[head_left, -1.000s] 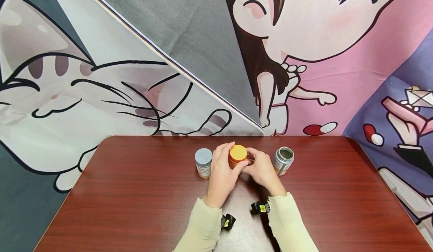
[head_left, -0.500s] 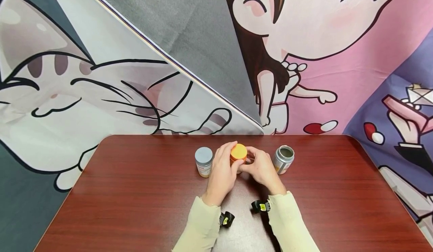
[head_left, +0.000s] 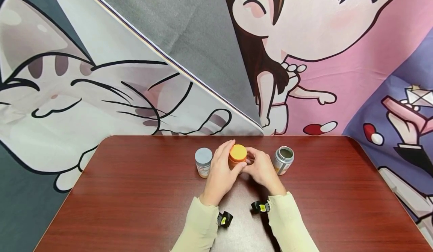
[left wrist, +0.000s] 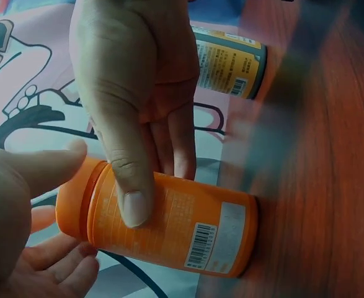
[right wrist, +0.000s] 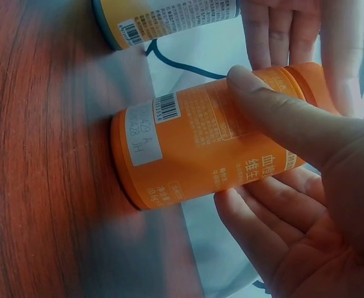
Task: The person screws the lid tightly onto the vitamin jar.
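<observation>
An orange bottle with a yellow-orange lid (head_left: 238, 152) stands on the table between both hands. My left hand (head_left: 221, 173) has its thumb and fingers around the lid; in the left wrist view that hand (left wrist: 14, 217) grips the lid's sides. My right hand (head_left: 263, 170) holds the bottle's body, and in the right wrist view its thumb and fingers lie on either side of the orange body (right wrist: 194, 136). The bottle's base rests on the wood. Whether the lid is loose on the neck, I cannot tell.
A grey-lidded bottle (head_left: 203, 161) stands just left of my left hand. On the right, near my right hand, is a lidless grey bottle (head_left: 283, 161). The reddish wooden table (head_left: 135, 192) ends at a cartoon-printed backdrop (head_left: 189, 56).
My left hand has turned and shifted slightly around the lid, its thumb moving toward the right hand again. The right hand and the bottle have stayed nearly in place.
</observation>
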The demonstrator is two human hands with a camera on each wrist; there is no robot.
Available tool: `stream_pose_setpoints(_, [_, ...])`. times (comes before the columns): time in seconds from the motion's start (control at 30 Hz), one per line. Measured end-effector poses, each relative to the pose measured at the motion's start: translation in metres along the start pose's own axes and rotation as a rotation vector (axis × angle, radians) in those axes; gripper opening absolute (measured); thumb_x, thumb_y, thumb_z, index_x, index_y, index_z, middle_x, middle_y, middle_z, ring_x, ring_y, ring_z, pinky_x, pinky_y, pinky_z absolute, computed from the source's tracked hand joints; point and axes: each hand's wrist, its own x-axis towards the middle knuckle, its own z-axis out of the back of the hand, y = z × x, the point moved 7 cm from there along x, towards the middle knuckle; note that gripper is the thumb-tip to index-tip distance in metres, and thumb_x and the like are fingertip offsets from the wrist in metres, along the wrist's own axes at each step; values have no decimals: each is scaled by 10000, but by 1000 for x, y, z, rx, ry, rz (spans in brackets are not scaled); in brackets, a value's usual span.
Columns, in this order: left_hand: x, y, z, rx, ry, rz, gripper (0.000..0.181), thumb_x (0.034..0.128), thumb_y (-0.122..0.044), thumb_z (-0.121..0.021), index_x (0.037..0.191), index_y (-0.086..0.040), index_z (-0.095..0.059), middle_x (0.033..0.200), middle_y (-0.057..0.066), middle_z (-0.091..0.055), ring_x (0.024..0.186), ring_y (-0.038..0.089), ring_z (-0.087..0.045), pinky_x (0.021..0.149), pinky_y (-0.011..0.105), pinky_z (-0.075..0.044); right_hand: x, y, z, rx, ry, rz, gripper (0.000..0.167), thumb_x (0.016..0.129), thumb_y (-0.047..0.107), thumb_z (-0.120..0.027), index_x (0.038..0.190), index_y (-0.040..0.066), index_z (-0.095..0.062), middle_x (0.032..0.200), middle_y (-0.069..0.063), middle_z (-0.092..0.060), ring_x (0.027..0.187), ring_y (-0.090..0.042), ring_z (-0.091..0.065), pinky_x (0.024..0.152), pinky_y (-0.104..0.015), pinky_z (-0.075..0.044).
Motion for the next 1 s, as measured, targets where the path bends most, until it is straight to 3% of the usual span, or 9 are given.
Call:
stream_pose_setpoints(0.23, [-3,-6,3,-10,-156,-1,673,785,-228,-873,1362,-48,-579,1363,95,-568,1268,250,-521,1059,420,-420,0,1,0,-37,-11,13,480,720,97,-845,1180,100,-710,1014,-23,-753,882,-150,-651,829,-361,-517])
stream_pose_setpoints(0.37, [-5,-8,0,24,-194,-2,665,758,-215,-891,1329,-45,-595,1307,95,-582,1203,260,-541,1022,412,-441,0,1,0,-48,-14,8,479,723,91,-833,1186,101,-710,1016,-21,-755,908,-165,-662,836,-366,-518])
stream_pose_setpoints(0.73, [-5,-6,-3,66,-182,9,607,789,-187,-868,1315,-39,-602,1247,100,-608,1141,268,-566,992,409,-461,0,0,0,-32,-6,-1,490,716,100,-844,1187,97,-710,1019,-24,-752,842,-169,-634,823,-355,-507])
stream_pose_setpoints(1.0, [-3,-9,-1,53,-79,-23,526,858,-104,-790,1341,-32,-592,1320,93,-601,1192,255,-558,1013,413,-450,-1,0,-1,20,2,-2,520,709,89,-864,1200,50,-697,1083,-86,-746,941,-169,-697,849,-369,-562])
